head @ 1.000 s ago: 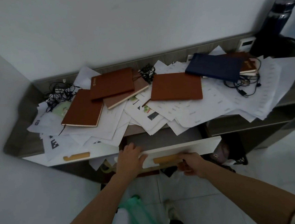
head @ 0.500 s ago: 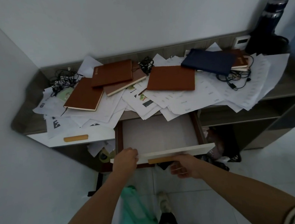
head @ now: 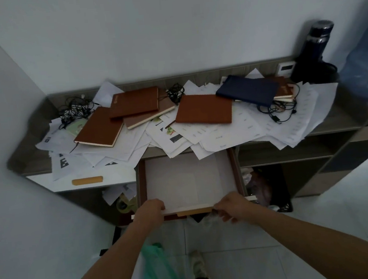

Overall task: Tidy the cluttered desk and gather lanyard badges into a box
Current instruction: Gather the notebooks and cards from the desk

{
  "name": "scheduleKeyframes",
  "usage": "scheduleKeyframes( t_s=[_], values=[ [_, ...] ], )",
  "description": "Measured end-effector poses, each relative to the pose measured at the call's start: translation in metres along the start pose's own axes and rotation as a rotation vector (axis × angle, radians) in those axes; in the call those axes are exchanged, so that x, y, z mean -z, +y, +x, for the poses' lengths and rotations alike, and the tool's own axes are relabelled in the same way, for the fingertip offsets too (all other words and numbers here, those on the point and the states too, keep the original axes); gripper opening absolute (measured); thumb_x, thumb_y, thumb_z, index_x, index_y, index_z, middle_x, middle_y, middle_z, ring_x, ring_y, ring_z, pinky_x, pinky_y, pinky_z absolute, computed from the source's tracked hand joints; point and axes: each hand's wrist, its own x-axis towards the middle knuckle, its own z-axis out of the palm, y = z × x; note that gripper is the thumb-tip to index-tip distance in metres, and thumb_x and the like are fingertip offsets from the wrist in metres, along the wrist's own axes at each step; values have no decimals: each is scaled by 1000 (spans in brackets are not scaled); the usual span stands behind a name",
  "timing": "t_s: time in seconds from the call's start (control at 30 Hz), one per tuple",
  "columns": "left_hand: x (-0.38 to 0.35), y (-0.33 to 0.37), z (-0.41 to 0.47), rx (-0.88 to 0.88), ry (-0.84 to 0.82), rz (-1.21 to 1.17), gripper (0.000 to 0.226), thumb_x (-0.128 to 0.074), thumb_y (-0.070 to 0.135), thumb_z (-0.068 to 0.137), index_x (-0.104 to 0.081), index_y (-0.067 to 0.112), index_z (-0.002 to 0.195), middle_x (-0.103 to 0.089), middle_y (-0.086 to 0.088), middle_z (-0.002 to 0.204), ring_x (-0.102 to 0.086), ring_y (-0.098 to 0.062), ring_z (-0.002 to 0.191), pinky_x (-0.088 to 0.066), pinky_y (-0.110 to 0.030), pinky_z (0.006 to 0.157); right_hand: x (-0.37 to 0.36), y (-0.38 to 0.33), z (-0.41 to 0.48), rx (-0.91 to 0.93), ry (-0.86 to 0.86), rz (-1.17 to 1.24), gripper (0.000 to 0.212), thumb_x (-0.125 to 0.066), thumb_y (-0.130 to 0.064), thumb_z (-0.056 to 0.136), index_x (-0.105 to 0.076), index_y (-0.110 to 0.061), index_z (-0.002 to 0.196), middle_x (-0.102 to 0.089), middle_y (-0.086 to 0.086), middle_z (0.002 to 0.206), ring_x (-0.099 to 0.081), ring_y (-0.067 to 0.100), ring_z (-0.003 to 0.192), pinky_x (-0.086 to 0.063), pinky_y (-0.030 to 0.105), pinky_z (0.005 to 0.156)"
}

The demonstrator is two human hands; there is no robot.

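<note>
The desk's middle drawer (head: 237, 170) stands pulled far out, with only white paper lining visible inside. My left hand (head: 150, 210) grips the left part of its white front panel, fingers curled over the top edge. My right hand (head: 234, 206) holds the panel's right part, fingers curled under near the tan handle (head: 194, 212). Above, the desk top (head: 343, 118) is covered in loose sheets of paper (head: 222, 131), several brown notebooks (head: 203, 109), a dark blue pouch (head: 248, 89) and tangled black cables (head: 73, 111). No lanyard badge or box is plainly visible.
A closed left drawer (head: 86, 180) with a tan handle sits beside the open one. A dark flask (head: 314, 50) stands at the back right corner. Under the desk are crumpled papers, a tape roll (head: 123, 205) and a black bin (head: 274, 187). A green plastic bag (head: 159, 270) hangs by my legs.
Both hands have pulled the middle drawer from nearly closed to far out. The view has stepped back from the desk.
</note>
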Motion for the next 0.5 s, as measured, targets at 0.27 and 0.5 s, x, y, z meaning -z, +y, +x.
scheduleKeyframes(
  t_s=[0.27,0.5],
  values=[
    [73,-17,16,53,179,-224,24,-60,20,90,-67,14,112,-65,-3,116,-60,-14,99,-47,-21,84,42,-95,10,284,123,-172,13,-61,-29,93,-64,-17,93,-68,4,89,-66,11,72,-51,22,56],
    [151,-64,54,145,381,-387,17,-63,22,87,-69,16,102,-63,-1,88,-61,-19,83,-49,-28,75,42,-201,64,370,196,-235,13,-66,-27,90,-69,-14,90,-71,5,85,-70,15,71,-52,28,58]
  ],
)
